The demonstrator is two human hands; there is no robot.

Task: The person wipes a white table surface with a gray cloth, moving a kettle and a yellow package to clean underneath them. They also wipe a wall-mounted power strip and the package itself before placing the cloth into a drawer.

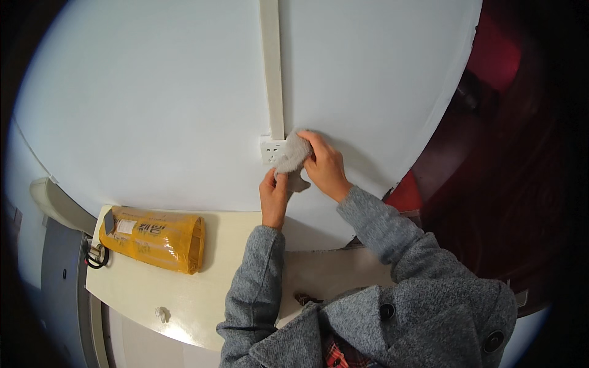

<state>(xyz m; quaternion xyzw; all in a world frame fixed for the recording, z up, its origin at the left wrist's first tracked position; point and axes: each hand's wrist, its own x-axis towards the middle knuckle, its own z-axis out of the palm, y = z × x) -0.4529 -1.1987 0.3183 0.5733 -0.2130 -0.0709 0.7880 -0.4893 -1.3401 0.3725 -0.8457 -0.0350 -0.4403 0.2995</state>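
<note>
Both of my hands grip a grey fuzzy cloth (297, 149) in front of the white wall socket (272, 151). My left hand (274, 198) pinches its lower edge between thumb and fingers. Higher up and to the right, my right hand (326, 164) holds the cloth's upper right side. The cloth covers the right part of the socket plate, and a loose fold hangs down between my hands. Some holes on the socket's left part are visible. I cannot tell whether the cloth touches the plate.
A pale cable trunking (272, 69) runs down the white wall (175, 115) to the socket. On the cream table (225, 285) at left lie a yellow taped package (152, 239), black-handled scissors (97, 257) and a crumpled white scrap (161, 314). Dark red furnishings (483, 221) stand at right.
</note>
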